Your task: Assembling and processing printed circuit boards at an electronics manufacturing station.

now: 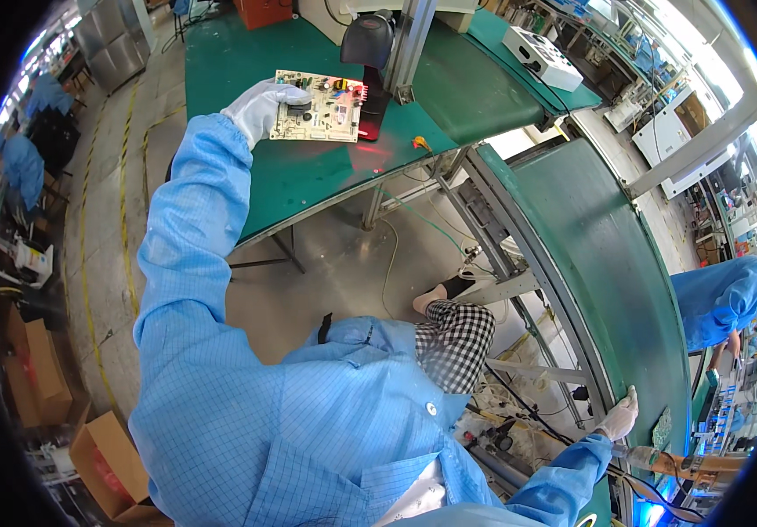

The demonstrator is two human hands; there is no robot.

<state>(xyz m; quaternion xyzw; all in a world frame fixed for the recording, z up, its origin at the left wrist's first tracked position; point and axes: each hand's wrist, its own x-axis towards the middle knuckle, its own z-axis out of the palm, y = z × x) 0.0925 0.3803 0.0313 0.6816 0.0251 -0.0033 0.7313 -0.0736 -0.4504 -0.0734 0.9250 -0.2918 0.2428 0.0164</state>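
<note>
White-gloved left hand (pixel 264 107) grasps a cream-coloured rectangular printed circuit board (pixel 324 114) at 11 o'clock

Taking clock directions from the middle of my view, I have the board at 11 o'clock, over a flat green tabletop (pixel 299 189); I can't tell whether its underside touches the surface. The left hand pinches it along its left edge, fingertips reaching in beside a dark component on its upper face. At 12 o'clock, just beyond the board's upper right corner, I see a black, round-headed scanner (pixel 367 41) next to an upright silver metal post (pixel 411 44). Red light falls on the board's right edge and on the tabletop beside it.

My other hand, the white-gloved right hand (pixel 620 416), is well apart at 4 o'clock, at the inner edge of a smooth green conveyor belt (pixel 602 237). From here I can't tell whether it grips the rim or merely rests there. Near it, on the belt, lies a small, irregular, speckled green piece (pixel 662 429).

At 3 o'clock, across the belt, a co-worker in a blue smock (pixel 725 303) leans in. Open brown cardboard boxes (pixel 115 461) stand at 8 o'clock.
</note>
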